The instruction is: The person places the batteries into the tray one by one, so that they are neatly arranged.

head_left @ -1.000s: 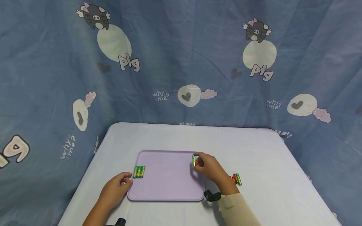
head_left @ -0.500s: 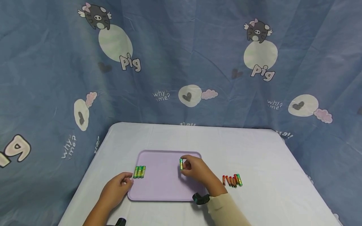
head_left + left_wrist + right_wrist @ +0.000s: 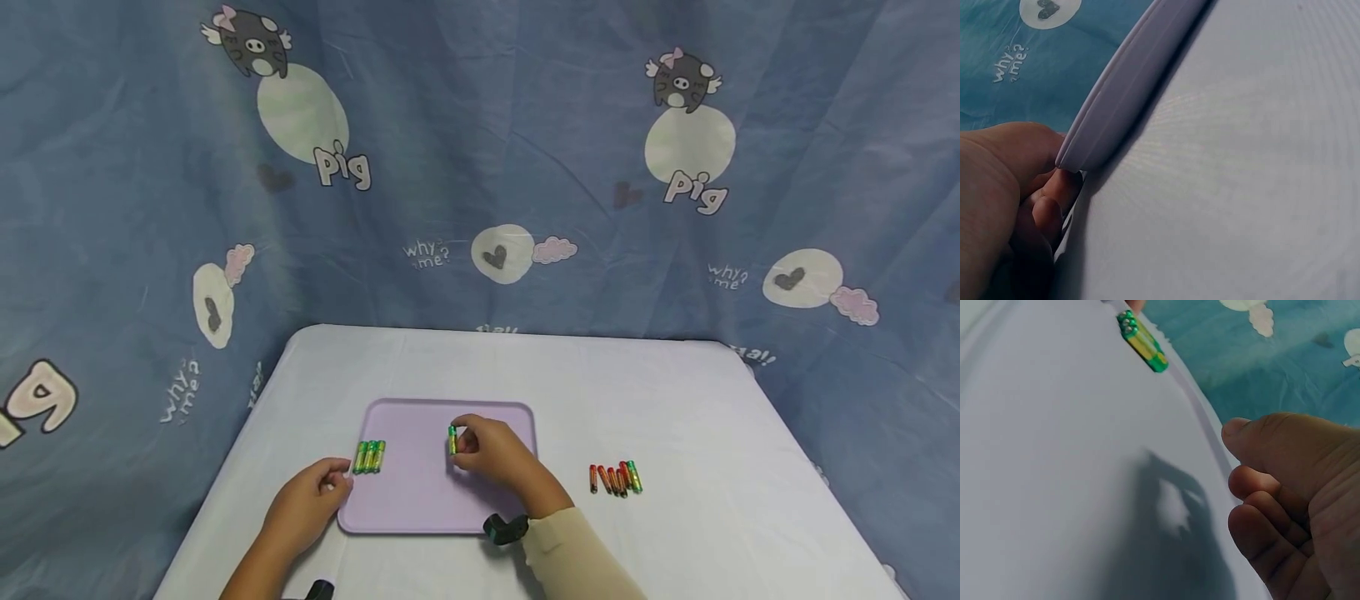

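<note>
Seemingly, the laying-out stood partway: a green row of batteries [image 3: 371, 457] lay on the tray [image 3: 420, 504], the right hand [image 3: 491, 452] pinched another green battery [image 3: 452, 441] above it in its fingers, the left hand [image 3: 306, 502] touched the rim, grip unclear, and red batteries [image 3: 612, 481] plus one green straggler [image 3: 634, 477] remained on the bench [image 3: 675, 408].

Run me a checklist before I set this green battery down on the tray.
1. Battery secure: ok, pinched by the right hand.
2. Over the tray: ok, right of the row.
3. Row neat: ok, green batteries side by side.
4. Left hand gripping the tray firmly: cannot tell, it's at the left edge.
5. Other green ones all on the tray: not ok, one lies beside the red ones.
</note>
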Available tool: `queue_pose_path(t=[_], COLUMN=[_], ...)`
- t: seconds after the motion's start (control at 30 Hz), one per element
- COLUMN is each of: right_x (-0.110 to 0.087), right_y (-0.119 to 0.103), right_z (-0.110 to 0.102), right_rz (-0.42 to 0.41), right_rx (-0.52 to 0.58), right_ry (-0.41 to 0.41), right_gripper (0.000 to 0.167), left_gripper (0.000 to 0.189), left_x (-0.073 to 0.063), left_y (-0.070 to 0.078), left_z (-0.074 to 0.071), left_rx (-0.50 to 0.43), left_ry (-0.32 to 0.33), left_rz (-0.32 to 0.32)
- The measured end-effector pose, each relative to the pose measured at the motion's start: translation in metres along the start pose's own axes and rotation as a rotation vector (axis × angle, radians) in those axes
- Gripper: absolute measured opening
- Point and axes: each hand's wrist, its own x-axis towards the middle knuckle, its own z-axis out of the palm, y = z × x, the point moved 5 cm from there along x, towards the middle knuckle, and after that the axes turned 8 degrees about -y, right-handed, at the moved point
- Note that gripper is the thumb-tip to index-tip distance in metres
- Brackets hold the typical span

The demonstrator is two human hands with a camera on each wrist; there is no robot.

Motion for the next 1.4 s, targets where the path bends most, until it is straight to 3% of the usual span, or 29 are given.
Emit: queue_pose_path(t=[0.67,1.4], right_x=[0.033,0.053], right_y=[-0.029,-0.051], right_z=[0.037,0.058], right_rz=[-0.014,0.040], right_rx=[0.002,-0.125], right_ry=[-0.055,-0.115], right_gripper=[0.046,0.046], left_gripper=[0.044,0.039], left_x=[-0.006,-0.008], left_y=[0.003,0.003], left_z=[-0.003,-0.003], left_rx=[-0.009,0.004], left_ry=[0.015,0.032], left_rz=[0.027,0.036])
